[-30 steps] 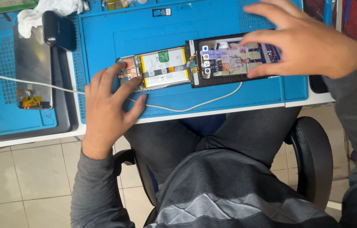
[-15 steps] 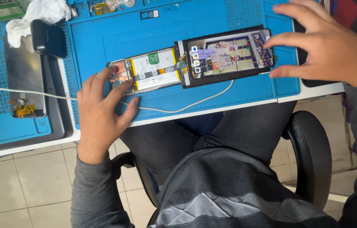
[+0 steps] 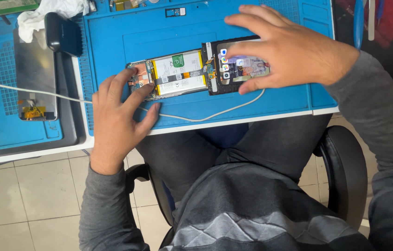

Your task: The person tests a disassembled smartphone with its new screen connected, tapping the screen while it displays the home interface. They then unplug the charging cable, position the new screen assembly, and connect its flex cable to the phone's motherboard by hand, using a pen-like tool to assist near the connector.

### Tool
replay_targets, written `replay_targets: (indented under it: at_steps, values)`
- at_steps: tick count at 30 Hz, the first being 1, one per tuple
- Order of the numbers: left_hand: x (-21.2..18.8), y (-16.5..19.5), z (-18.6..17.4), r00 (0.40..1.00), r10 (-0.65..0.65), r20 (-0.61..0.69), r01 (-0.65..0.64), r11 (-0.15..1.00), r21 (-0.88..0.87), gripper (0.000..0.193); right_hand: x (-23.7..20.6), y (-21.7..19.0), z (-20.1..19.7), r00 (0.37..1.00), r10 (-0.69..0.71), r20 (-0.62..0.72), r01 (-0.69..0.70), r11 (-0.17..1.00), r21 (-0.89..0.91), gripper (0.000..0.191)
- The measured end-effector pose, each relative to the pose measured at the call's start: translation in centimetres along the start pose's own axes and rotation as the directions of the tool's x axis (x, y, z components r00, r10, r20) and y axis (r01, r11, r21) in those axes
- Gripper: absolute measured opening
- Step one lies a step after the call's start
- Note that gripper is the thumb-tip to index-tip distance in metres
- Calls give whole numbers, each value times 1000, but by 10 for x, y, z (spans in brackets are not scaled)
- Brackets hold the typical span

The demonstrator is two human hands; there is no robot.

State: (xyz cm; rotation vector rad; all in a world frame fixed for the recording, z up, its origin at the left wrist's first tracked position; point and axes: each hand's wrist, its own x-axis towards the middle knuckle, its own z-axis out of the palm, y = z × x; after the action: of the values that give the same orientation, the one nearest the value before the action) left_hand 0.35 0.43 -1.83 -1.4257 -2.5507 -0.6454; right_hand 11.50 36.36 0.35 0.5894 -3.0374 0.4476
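1. An opened phone body (image 3: 171,74) lies flat on a blue work mat (image 3: 113,37), its pale battery and orange ribbon strips facing up, with its lit screen panel (image 3: 233,65) folded out to the side and touching it end to end.

2. Together the two halves form one long strip running left to right across the mat, parallel to the desk edge nearest the seated person, tilted slightly upward toward the right.

3. The left hand (image 3: 115,121) sits at the strip's left end, fingers spread and loosely curled, the index and middle fingertips pressing on the body's exposed end; it grips nothing.

4. The right hand (image 3: 289,56) hovers flat over the right end, fingers splayed wide, covering much of the screen panel with the thumb along its lower edge; whether the fingertips press the glass cannot be told.

5. Each hand is thus nearer its own end of the strip, the left to the body, the right to the panel.

6. A white cable (image 3: 206,116) curves along the mat just below the phone, passing under the left hand.

7. A separate dark panel (image 3: 36,76) lies well apart on the left.
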Motion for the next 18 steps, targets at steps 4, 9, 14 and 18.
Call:
replay_targets:
  at_steps: [4, 9, 14, 18]
  values:
    - [-1, 2, 3, 1000, 8, 1, -8, 1000, 4, 38, -5, 7, 1, 1000, -2, -29, 2, 1000, 8, 68]
    - [-4, 6, 5, 1000, 7, 10, -8, 1000, 12, 37, -42, 16, -1, 992, 124, -9, -124, 992, 4, 65]
    - [-11, 11, 12, 1000, 6, 15, -6, 1000, 12, 37, -92, 27, 1, 978, 208, -27, -210, 975, -75, 62]
    - [-12, 21, 13, 1000, 13, 16, -13, 1000, 8, 38, -122, 34, 2, 967, 249, -47, -253, 951, -176, 63]
